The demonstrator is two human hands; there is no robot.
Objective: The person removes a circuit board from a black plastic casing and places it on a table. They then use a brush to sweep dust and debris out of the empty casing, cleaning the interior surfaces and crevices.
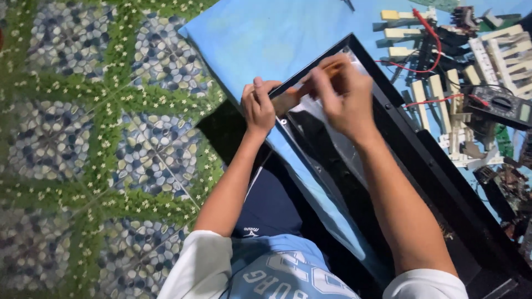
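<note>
Left hand [258, 106] clamped on the far-left corner of the black casing [426, 166], steadying it. Right hand [341, 94] fingers pinched together on a thin tool, blurred; likely working a corner fastener. Next move calls for a steady casing.

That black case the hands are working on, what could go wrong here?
1. The left hand steadies only the corner of the long black case, which lies partly across the lap, so it might tip or slide.
2. The right hand works a small tool at the rim; it could slip toward the left fingers.
3. Loose keys and red wires lie close by and could get knocked.
</note>
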